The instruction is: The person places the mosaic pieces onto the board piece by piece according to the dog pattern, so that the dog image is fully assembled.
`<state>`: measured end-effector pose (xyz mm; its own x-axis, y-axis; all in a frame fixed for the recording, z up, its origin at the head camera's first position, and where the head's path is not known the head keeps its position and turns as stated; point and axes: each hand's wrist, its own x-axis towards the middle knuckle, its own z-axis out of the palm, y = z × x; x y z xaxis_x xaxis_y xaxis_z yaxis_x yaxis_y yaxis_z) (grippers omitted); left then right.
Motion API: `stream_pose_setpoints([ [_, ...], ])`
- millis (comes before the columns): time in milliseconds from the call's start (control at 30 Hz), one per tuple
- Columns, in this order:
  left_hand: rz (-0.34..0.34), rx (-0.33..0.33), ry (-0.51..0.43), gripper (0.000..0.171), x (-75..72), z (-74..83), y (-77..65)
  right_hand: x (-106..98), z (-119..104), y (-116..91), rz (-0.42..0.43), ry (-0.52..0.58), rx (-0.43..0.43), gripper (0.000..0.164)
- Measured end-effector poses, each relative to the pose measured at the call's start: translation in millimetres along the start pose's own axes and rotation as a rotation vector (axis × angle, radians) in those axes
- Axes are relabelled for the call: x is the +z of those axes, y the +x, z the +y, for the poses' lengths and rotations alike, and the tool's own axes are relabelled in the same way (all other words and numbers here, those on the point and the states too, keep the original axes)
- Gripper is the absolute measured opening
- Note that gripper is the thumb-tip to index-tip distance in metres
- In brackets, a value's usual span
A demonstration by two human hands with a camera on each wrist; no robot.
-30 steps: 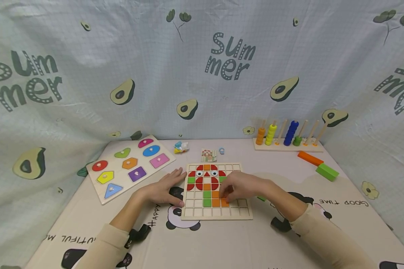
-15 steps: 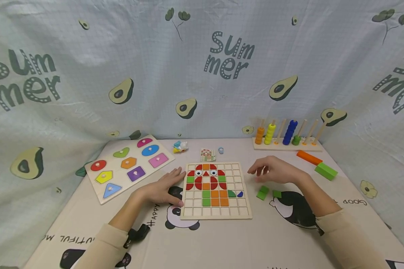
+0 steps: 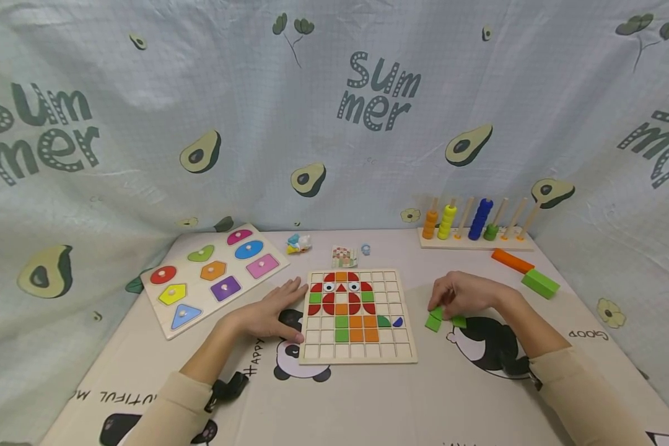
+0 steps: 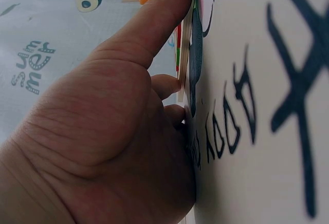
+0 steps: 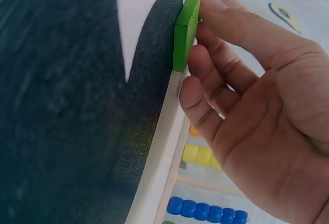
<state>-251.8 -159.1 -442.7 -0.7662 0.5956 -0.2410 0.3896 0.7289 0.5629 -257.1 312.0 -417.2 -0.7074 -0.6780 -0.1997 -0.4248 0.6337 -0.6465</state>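
Note:
A wooden grid board [image 3: 320, 352] lies on the table, with red, orange, green and blue tiles forming a figure in it. My left hand [image 3: 267, 317] rests at the board's left edge, fingers extended; the left wrist view shows its thumb [image 4: 144, 23] along that edge. Right of the board, my right hand [image 3: 464, 293] has thumb and fingertips together on a green square tile [image 3: 437, 312]. Another green tile [image 3: 432, 323] lies beside it, and a third green tile [image 5: 186, 31] sits close under the fingers in the right wrist view.
A shape puzzle board [image 3: 188, 285] with knobbed pieces lies at the left. Behind the grid board are a pattern card [image 3: 344, 256], a small blue ring [image 3: 365, 249] and a small toy figure [image 3: 298, 243]. A bead abacus [image 3: 476, 241], an orange block [image 3: 511, 261] and a green block [image 3: 540, 284] stand back right.
My right hand has left the board, where a green and a blue piece now show, moved right and come down on the loose green tiles. My left hand has stayed at the board's edge.

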Motion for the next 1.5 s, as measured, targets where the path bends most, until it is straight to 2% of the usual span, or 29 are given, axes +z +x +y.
stream_pose_setpoints([
  [133, 0.001, 0.007, -0.002, 0.109, -0.5, 0.5, -0.4, -2, 0, 1, 0.063, -0.033, 0.059, 0.024],
  [233, 0.004, 0.011, -0.003, 0.109, -0.7, -0.1, -0.1, -3, 0, 2, 0.118, -0.037, 0.063, 0.02],
  [467, -0.007, 0.019, 0.015, 0.109, -0.3, -0.4, 2.3, -7, -4, 9, 0.207, -0.036, 0.009, 0.011],
  [667, -0.006, 0.024, 0.01, 0.109, -0.9, 0.0, 3.9, -10, -29, 23, 0.234, 0.004, -0.064, 0.016],
  [833, -0.008, 0.022, 0.008, 0.109, -1.9, 0.1, 3.9, -7, -57, 36, 0.191, 0.036, -0.12, 0.016],
  [1067, -0.011, 0.022, -0.001, 0.109, -3.1, -0.1, 3.9, 10, -87, 52, 0.046, 0.01, -0.129, 0.011],
  [1300, -0.01, 0.014, -0.007, 0.109, -1.8, -1.8, 3.2, 31, -92, 64, -0.055, -0.021, -0.148, 0.011],
  [1500, -0.013, 0.009, -0.002, 0.11, -0.7, -3.0, 2.7, 39, -92, 67, -0.082, -0.032, -0.122, 0.012],
])
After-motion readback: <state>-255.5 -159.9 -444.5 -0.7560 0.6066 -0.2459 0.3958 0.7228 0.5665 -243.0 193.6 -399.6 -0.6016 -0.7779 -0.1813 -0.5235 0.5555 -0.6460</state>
